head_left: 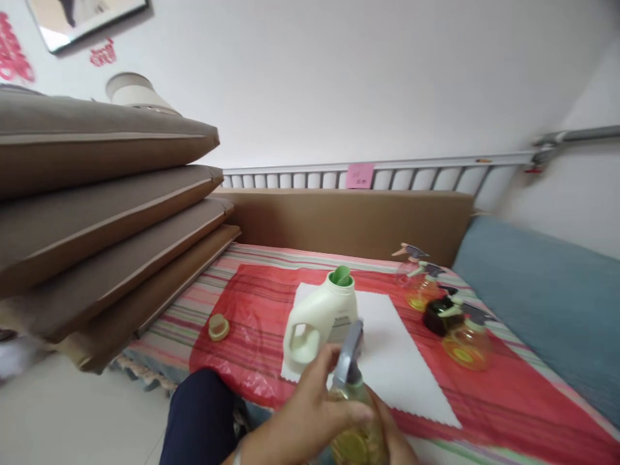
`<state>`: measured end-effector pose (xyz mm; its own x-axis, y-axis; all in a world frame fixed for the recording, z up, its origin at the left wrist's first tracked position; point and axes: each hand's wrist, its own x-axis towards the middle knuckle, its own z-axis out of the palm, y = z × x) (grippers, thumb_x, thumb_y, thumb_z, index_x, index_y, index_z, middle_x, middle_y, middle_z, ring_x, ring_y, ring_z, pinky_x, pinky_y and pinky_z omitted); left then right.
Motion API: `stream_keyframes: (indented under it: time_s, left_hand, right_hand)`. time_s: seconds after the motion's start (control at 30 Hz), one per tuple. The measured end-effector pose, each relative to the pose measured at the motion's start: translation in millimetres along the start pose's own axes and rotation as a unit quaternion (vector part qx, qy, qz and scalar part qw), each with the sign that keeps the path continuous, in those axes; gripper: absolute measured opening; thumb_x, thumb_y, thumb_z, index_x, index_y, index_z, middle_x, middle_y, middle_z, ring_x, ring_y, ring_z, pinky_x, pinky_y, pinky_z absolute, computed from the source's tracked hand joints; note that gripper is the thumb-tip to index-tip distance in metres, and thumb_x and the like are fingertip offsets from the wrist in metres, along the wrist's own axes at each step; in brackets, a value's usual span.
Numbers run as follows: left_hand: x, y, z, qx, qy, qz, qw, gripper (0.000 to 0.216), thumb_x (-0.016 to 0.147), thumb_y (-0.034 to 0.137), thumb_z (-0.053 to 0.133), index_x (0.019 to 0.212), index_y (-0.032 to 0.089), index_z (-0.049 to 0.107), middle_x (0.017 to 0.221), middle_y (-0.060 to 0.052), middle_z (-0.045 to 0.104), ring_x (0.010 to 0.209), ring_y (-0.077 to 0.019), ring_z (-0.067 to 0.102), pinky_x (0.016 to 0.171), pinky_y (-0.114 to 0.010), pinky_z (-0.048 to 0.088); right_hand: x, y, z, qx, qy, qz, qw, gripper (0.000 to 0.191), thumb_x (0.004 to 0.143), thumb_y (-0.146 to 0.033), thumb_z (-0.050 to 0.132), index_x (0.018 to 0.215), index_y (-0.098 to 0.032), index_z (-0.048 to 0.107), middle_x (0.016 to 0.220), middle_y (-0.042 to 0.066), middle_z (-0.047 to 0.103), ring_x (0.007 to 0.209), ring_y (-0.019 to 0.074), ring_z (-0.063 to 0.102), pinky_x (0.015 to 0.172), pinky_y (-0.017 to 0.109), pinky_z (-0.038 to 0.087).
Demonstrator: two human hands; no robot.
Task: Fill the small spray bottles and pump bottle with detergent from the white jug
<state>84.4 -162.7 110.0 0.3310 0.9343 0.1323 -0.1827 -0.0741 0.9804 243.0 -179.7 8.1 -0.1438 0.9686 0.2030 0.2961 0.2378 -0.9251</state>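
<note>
Close to me, both hands are around a clear spray bottle (352, 447) with yellow liquid and a grey trigger head. My left hand (314, 413) is closed on it from the left, its fingers near the neck and head. On the other side my right hand (393, 434) is wrapped round the body, mostly hidden behind the bottle. Just beyond stands a pale green detergent jug (314, 326), uncapped, with a green spout in its mouth. It rests on a white cloth (402, 361). A cream cap (219, 327) lies to the left on red plastic sheeting (247, 368).
Several spray bottles (467, 345) stand in a row at the right, one dark. A blue-grey cushion (542, 297) borders that side. Folded mattress sections (111, 181) overhang the left. A brown board (349, 223) and a radiator (290, 179) stand behind.
</note>
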Motion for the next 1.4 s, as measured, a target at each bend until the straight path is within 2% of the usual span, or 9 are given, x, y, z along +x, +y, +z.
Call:
stream_keyframes:
  time_s: [0.1,0.3,0.43,0.57,0.63,0.87,1.1,1.3,1.4]
  left_hand:
    - [1,2,-6,0.003,-0.059,-0.009,0.998,0.039,0.072,0.029,0.068,0.109,0.019,0.062,0.100,-0.006,0.064,0.095,-0.0213,0.058,0.086,-0.032,0.043]
    - [7,-4,-6,0.023,0.078,0.032,0.996,0.032,0.052,0.020,0.082,0.076,0.018,0.061,0.079,0.000,0.063,0.082,-0.0192,0.057,0.079,-0.028,0.044]
    - [2,-7,-4,0.064,0.110,0.052,0.991,0.035,0.057,0.026,0.080,0.084,0.020,0.060,0.086,-0.002,0.064,0.092,-0.0223,0.057,0.085,-0.031,0.043]
    - [-3,-5,-9,0.049,0.005,0.022,0.999,0.044,0.076,0.035,0.066,0.117,0.023,0.055,0.121,-0.007,0.058,0.115,-0.0256,0.050,0.098,-0.036,0.037]
    - [-3,-4,-10,0.021,-0.024,0.016,0.999,0.042,0.080,0.037,0.060,0.119,0.023,0.056,0.121,-0.008,0.059,0.116,-0.0257,0.049,0.099,-0.038,0.036]
    - [-4,-9,3,-0.037,0.148,0.073,0.986,0.029,0.063,0.032,0.077,0.084,0.020,0.062,0.082,-0.001,0.063,0.085,-0.0194,0.058,0.080,-0.029,0.045]
    - [-14,-5,-6,0.055,0.030,0.056,0.997,0.046,0.085,0.037,0.054,0.127,0.021,0.051,0.132,-0.009,0.051,0.124,-0.0255,0.041,0.106,-0.037,0.029]
    - [-5,-19,-5,0.020,0.160,0.105,0.981,0.046,0.067,0.039,0.073,0.107,0.017,0.064,0.112,-0.011,0.064,0.111,-0.0297,0.053,0.099,-0.039,0.038]
    - [-6,-24,-6,-0.026,0.114,0.089,0.989,0.049,0.076,0.038,0.066,0.120,0.019,0.056,0.120,-0.011,0.060,0.116,-0.0279,0.050,0.101,-0.040,0.035]
  right_hand:
    - [-1,-10,4,0.000,0.000,0.002,1.000,0.083,0.057,-0.016,0.061,0.134,-0.023,0.031,0.131,0.014,0.053,0.115,0.0302,0.054,0.093,0.043,0.046]
    - [1,-20,9,0.024,-0.002,-0.019,1.000,0.085,0.055,-0.012,0.060,0.133,-0.023,0.029,0.131,0.014,0.051,0.118,0.0297,0.051,0.095,0.044,0.043]
    - [4,-16,12,0.002,0.022,-0.026,0.999,0.086,0.055,-0.012,0.062,0.134,-0.022,0.029,0.132,0.014,0.049,0.120,0.0304,0.049,0.098,0.045,0.041]
    - [6,-14,12,0.007,0.022,-0.016,1.000,0.085,0.057,-0.014,0.064,0.133,-0.022,0.028,0.134,0.015,0.047,0.120,0.0294,0.049,0.098,0.045,0.041]
    - [7,-14,12,0.007,0.014,-0.019,1.000,0.082,0.059,-0.015,0.063,0.133,-0.023,0.028,0.135,0.014,0.046,0.121,0.0289,0.048,0.098,0.044,0.042]
    - [5,-9,17,-0.045,0.016,-0.029,0.998,0.080,0.063,-0.018,0.064,0.134,-0.024,0.029,0.136,0.012,0.047,0.123,0.0296,0.047,0.102,0.042,0.039]
    - [9,3,12,-0.065,0.014,-0.006,0.998,0.078,0.067,-0.035,0.067,0.135,-0.023,0.030,0.134,0.012,0.050,0.118,0.0310,0.052,0.096,0.038,0.046]
    - [9,10,19,-0.072,0.017,0.010,0.997,0.080,0.063,-0.031,0.068,0.134,-0.021,0.032,0.133,0.014,0.051,0.118,0.0313,0.052,0.094,0.038,0.048]
    - [8,5,29,-0.043,0.055,-0.009,0.998,0.074,0.067,-0.032,0.064,0.133,-0.019,0.035,0.134,0.014,0.049,0.120,0.0300,0.050,0.097,0.038,0.045]
